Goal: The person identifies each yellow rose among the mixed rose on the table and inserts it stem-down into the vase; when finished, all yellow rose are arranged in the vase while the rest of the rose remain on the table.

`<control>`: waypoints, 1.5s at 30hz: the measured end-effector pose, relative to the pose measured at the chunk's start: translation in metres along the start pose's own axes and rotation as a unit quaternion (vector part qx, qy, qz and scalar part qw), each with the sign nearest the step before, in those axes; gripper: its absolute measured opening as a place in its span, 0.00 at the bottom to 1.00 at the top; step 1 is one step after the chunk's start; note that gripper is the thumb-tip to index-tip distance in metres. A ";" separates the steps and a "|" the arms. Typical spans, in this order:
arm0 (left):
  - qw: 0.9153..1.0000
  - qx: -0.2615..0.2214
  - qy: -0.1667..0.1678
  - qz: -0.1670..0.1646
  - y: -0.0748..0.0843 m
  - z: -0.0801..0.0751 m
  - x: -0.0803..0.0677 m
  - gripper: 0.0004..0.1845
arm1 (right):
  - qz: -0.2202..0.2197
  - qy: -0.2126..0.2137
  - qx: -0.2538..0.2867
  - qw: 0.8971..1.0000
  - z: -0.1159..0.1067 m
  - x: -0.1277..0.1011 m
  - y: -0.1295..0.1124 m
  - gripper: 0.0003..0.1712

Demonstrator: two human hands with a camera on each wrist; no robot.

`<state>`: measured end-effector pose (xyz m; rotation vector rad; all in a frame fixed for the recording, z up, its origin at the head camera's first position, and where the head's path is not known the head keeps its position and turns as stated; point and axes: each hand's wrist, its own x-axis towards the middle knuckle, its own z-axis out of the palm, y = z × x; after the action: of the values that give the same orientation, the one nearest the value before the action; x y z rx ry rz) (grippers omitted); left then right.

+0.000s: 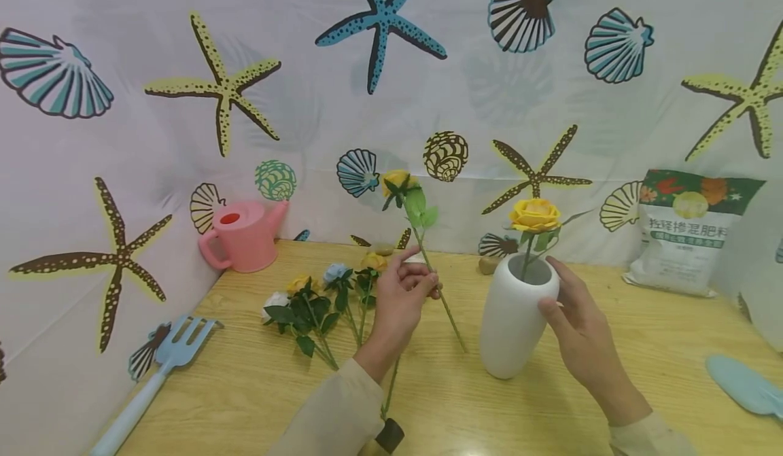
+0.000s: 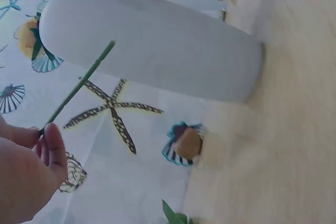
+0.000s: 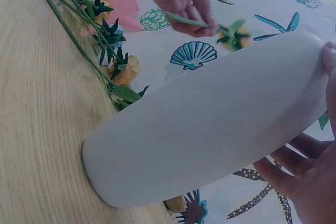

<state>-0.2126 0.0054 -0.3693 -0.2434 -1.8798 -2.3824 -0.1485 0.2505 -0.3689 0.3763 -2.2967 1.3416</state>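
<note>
My left hand (image 1: 400,300) pinches the green stem of a yellow rose (image 1: 400,183), its bloom up and its bare lower end slanting down toward the vase. In the left wrist view that stem (image 2: 84,77) overlaps the vase wall. The tall white vase (image 1: 514,327) stands on the table, leaning a little. My right hand (image 1: 584,337) holds it near the rim, thumb in front and fingers round the far side. Another yellow rose (image 1: 535,216) stands in the vase, its lower stem hidden inside.
Left of the vase lie several roses (image 1: 312,310) in white, yellow and blue. A pink watering can (image 1: 251,238) and a pale blue garden fork (image 1: 174,351) are at the left. At the right are a fertilizer bag (image 1: 685,238) and a pale blue tool (image 1: 743,381). A small stone (image 1: 488,264) lies behind the vase.
</note>
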 end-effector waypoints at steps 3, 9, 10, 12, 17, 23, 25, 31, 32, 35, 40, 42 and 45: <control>0.996 -0.069 0.039 0.033 0.013 0.010 0.005 0.28 | -0.001 0.004 0.000 1.000 0.000 0.001 -0.002 0.34; 0.977 -0.161 0.089 0.109 0.036 0.028 0.017 0.28 | -0.004 0.005 0.003 1.000 0.002 0.002 -0.002 0.33; 0.974 -0.167 0.094 0.121 0.040 0.031 0.018 0.28 | -0.005 0.006 0.003 1.000 0.002 0.002 -0.002 0.33; 0.968 -0.187 0.097 0.139 0.046 0.038 0.021 0.27 | -0.006 0.007 0.001 1.000 0.003 0.003 -0.002 0.33; 0.965 -0.195 0.086 0.153 0.057 0.055 0.020 0.27 | -0.007 0.004 0.002 1.000 0.002 0.003 -0.002 0.33; 0.983 -0.118 0.047 0.133 0.052 0.072 0.014 0.27 | -0.007 0.003 0.003 1.000 0.001 0.002 -0.002 0.33; 0.987 -0.095 0.032 0.126 0.049 0.077 0.012 0.28 | -0.008 0.005 0.004 1.000 0.000 0.003 -0.002 0.33; 0.992 0.010 -0.005 0.126 0.041 0.088 0.006 0.25 | -0.003 0.007 0.001 1.000 -0.002 0.001 -0.001 0.33; 0.992 0.029 -0.008 0.126 0.041 0.089 0.005 0.25 | -0.002 0.007 0.001 1.000 -0.002 0.001 -0.001 0.33; 0.989 0.075 -0.007 0.126 0.040 0.091 0.003 0.22 | 0.001 0.004 -0.001 1.000 -0.003 0.000 -0.001 0.33; 0.987 0.095 -0.011 0.129 0.040 0.088 0.006 0.16 | 0.004 0.005 -0.001 1.000 -0.002 0.000 -0.001 0.33; 0.987 0.090 -0.012 0.129 0.040 0.086 0.008 0.13 | 0.005 0.005 -0.003 1.000 -0.002 0.001 -0.001 0.33; 0.988 0.077 -0.011 0.130 0.041 0.084 0.012 0.11 | 0.007 0.004 -0.008 1.000 -0.001 0.000 0.000 0.33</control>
<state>-0.2113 0.0778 -0.3088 -0.4723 -1.8976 -2.0637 -0.1484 0.2515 -0.3682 0.3510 -2.3068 1.3274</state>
